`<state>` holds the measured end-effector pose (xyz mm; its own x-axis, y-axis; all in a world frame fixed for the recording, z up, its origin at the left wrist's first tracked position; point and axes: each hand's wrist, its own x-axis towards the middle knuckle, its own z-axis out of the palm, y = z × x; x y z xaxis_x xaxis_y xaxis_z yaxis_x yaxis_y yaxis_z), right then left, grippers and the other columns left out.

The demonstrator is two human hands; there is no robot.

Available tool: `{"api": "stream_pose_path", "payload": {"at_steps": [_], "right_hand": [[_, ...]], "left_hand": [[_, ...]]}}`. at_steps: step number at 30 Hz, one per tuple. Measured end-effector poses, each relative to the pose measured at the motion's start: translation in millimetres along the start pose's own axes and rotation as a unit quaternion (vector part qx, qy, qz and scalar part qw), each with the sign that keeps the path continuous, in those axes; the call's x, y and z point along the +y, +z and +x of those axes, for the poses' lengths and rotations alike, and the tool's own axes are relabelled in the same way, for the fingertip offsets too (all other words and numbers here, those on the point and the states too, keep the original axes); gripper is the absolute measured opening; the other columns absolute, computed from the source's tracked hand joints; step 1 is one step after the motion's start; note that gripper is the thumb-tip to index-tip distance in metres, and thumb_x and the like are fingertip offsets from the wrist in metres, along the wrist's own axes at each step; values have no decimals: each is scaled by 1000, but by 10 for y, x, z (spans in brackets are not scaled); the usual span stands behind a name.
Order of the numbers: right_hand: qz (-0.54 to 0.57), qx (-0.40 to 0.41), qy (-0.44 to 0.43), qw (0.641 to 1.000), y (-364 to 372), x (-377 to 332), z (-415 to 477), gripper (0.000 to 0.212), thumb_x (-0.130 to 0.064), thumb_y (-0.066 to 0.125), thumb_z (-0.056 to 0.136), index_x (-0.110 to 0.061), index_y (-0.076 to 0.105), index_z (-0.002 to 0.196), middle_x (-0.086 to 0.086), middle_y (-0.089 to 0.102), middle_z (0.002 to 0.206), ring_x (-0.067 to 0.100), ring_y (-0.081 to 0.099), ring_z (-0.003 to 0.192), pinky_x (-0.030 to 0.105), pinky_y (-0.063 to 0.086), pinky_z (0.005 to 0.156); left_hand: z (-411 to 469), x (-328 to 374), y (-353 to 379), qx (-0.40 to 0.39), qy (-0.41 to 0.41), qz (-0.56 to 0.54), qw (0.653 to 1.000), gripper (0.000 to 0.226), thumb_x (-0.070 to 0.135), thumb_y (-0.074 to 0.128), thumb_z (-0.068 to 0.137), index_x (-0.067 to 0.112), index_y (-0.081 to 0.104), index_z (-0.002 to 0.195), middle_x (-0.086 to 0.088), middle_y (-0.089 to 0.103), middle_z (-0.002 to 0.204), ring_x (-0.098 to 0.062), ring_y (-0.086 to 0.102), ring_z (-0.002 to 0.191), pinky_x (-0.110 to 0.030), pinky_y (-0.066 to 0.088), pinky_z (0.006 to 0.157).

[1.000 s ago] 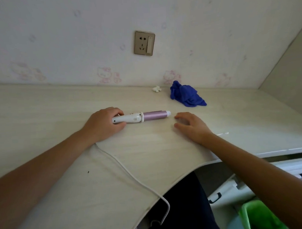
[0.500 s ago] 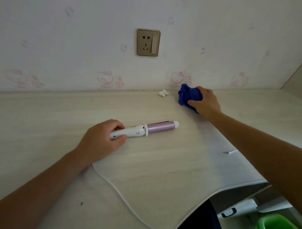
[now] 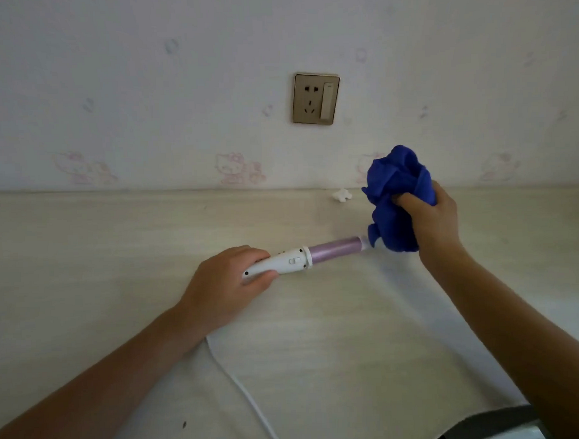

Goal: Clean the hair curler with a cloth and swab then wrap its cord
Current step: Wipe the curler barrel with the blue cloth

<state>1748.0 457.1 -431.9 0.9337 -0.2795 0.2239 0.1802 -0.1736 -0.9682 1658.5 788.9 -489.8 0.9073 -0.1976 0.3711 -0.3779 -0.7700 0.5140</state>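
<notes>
A hair curler (image 3: pixel 310 256) with a white handle and a pale purple barrel sits just above the light wooden desk (image 3: pixel 86 259), tip pointing right. My left hand (image 3: pixel 224 284) grips its handle end. The white cord (image 3: pixel 241 388) trails from under that hand toward the desk's near edge. My right hand (image 3: pixel 432 221) holds a bunched blue cloth (image 3: pixel 395 196) lifted off the desk; the cloth's lower corner hangs right at the curler's tip. No swab is visible.
A small white object (image 3: pixel 342 195) lies by the wall at the back of the desk. A wall socket with a switch (image 3: pixel 315 98) is above it. The desk's curved near edge (image 3: pixel 479 419) runs along the lower right.
My right hand has lifted the blue cloth from the back of the desk and brought it down to the curler's tip. My left hand keeps gripping the handle.
</notes>
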Motion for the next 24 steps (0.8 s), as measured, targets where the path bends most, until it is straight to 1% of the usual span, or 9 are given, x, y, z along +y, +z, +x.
{"api": "stream_pose_path", "payload": {"at_steps": [3,6,9,11,13,16,18,21,24], "right_hand": [[47,-8,-73,996,201,-163,-266,28,-30,71,77,-46,66,99,-13,74,97,4,71,83,21,58,67],[18,-86,-120,989,574,-229,-443,48,-26,73,85,-50,58,124,-21,69,110,3,70,97,16,59,73],[-16,-138,-138,981,891,-245,-457,67,-26,74,88,-58,45,140,-31,65,112,3,68,102,24,62,81],[-25,-145,-147,978,981,-230,-439,69,-30,74,88,-60,43,142,-31,63,118,4,67,107,31,60,90],[-45,-151,-159,975,1023,-199,-453,66,-34,75,87,-58,45,141,-27,61,125,3,63,113,31,56,96],[-83,-177,-188,963,1121,-147,-506,59,-39,77,85,-51,51,137,-20,57,125,-4,57,114,16,47,92],[-94,-192,-192,958,1173,-144,-520,56,-36,79,85,-48,55,133,-20,55,124,-6,56,114,10,44,88],[-103,-211,-200,951,1167,-160,-515,51,-27,83,84,-40,62,128,-18,54,123,-5,56,112,13,48,89],[-111,-276,-248,922,1200,-201,-686,47,-27,83,79,-31,67,123,-10,54,122,4,59,107,26,52,93]], "left_hand": [[48,-14,-9,32,-95,-126,987,26,55,59,89,32,70,95,7,67,74,-5,59,61,-24,43,55],[139,43,-90,63,-184,-290,937,22,47,62,89,29,73,86,1,61,63,-9,50,52,-23,39,48],[173,153,-120,73,-223,-401,886,21,32,58,100,29,75,88,0,58,63,-13,45,47,-25,38,42],[155,234,-89,75,-228,-426,872,27,29,52,103,27,72,86,-2,58,65,-13,41,43,-23,34,39],[154,296,-65,68,-222,-446,865,28,35,48,99,24,67,81,-2,56,64,-13,36,39,-21,28,38],[213,294,-107,61,-216,-478,849,32,38,43,91,17,67,94,-4,53,62,-14,31,37,-20,23,40],[236,244,-130,57,-217,-483,846,35,36,41,91,19,70,100,-7,54,64,-15,31,38,-21,23,42],[216,207,-112,55,-217,-483,847,39,25,38,103,23,72,84,-8,54,65,-15,31,38,-21,25,41],[248,199,-71,83,-256,-443,855,45,5,35,104,4,54,63,-11,44,52,-10,37,32,-22,27,35]]}}
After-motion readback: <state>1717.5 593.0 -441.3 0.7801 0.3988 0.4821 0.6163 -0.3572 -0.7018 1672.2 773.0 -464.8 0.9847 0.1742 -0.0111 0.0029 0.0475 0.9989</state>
